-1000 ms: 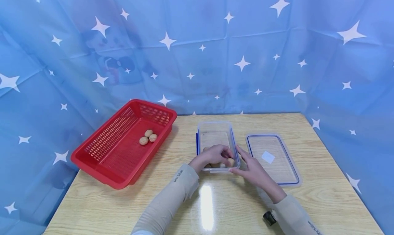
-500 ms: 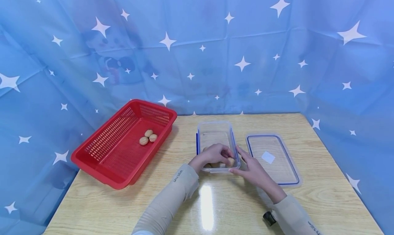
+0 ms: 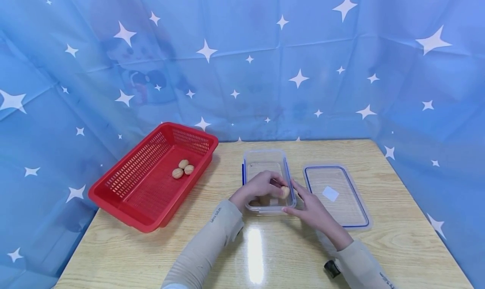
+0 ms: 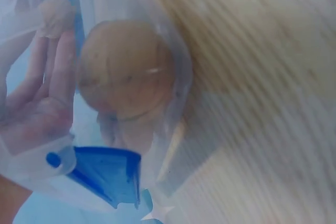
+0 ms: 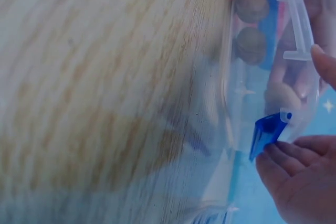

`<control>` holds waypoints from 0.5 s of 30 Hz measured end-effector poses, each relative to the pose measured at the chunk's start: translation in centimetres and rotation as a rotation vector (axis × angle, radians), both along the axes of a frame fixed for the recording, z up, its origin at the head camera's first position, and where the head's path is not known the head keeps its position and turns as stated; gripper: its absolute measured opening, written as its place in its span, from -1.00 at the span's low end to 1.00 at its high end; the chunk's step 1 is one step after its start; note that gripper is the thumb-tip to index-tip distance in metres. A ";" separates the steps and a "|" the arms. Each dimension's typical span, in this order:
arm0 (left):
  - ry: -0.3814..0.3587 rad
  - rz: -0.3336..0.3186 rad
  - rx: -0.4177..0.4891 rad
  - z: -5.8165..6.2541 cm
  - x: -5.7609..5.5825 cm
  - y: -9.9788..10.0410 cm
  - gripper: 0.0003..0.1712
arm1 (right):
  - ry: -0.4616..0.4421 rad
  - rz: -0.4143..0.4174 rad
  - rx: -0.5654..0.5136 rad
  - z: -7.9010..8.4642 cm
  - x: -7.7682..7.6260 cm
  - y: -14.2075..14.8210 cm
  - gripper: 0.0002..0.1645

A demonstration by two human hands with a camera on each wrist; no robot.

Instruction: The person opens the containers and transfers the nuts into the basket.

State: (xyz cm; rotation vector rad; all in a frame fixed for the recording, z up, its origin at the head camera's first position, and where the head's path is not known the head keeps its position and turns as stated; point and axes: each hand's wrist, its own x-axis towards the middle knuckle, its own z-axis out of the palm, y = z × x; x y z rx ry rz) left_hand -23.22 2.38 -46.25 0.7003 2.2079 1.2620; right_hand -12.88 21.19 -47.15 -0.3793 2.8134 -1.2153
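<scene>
In the head view my left hand [image 3: 265, 184] reaches into a clear plastic container [image 3: 251, 167] and pinches a walnut [image 3: 285, 192] near its right wall. The same pinched walnut [image 4: 56, 17] shows through the plastic in the left wrist view. Two other walnuts [image 5: 251, 45] lie at the container's near end, seen through its wall in the right wrist view. Against the container's near right corner rests my right hand [image 3: 312, 209], fingers extended along the side and thumb at the front edge. Its fingertips touch a blue latch [image 5: 269, 129] that hangs down.
A red plastic basket [image 3: 136, 216] with three walnuts [image 3: 183, 168] stands at the left. The clear lid [image 3: 333, 209] with a blue seal and white label lies right of the container. A starry blue curtain [image 3: 242, 70] hangs behind the wooden table [image 3: 401, 242].
My left hand has shifted slightly away from me inside the container, lifting the pinched walnut a little off its near right corner. The right hand stays put.
</scene>
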 end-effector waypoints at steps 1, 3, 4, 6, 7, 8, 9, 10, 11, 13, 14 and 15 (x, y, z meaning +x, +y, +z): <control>0.010 0.004 0.004 0.1 -0.1 0.0 -0.75 | 0.000 0.001 0.000 0.0 0.0 0.0 0.13; 0.032 0.007 0.005 0.3 -0.3 -0.2 -0.75 | -0.002 0.002 0.000 0.1 0.0 0.0 0.13; 0.045 0.009 0.003 0.4 -0.4 -0.3 -0.75 | -0.002 0.003 0.003 0.1 0.0 0.0 0.12; 0.062 0.010 0.005 0.7 -0.6 -0.4 -0.76 | -0.002 0.005 0.005 0.1 0.0 0.0 0.12; 0.071 0.013 0.005 0.9 -0.7 -0.5 -0.76 | -0.001 0.005 0.006 0.2 0.0 0.1 0.12; 0.069 0.018 0.010 1.1 -0.7 -0.7 -0.76 | 0.000 0.004 0.005 0.2 0.0 0.1 0.11; 0.069 0.021 0.018 1.3 -0.8 -0.8 -0.76 | 0.000 0.004 0.004 0.2 0.0 0.1 0.11; 0.067 0.025 0.029 1.4 -0.9 -0.9 -0.76 | 0.001 0.005 0.004 0.2 0.0 0.1 0.11; 0.066 0.027 0.039 1.6 -1.0 -1.0 -0.75 | -0.001 0.003 0.002 0.2 0.0 0.1 0.11; 0.067 0.030 0.055 1.9 -1.3 -1.3 -0.73 | -0.007 0.000 0.002 0.2 0.0 0.0 0.12; 0.070 0.030 0.063 2.0 -1.4 -1.5 -0.72 | -0.012 -0.001 0.000 0.2 0.0 0.0 0.12; 0.069 0.032 0.075 2.1 -1.6 -1.6 -0.71 | -0.016 -0.001 -0.002 0.1 -0.1 0.0 0.13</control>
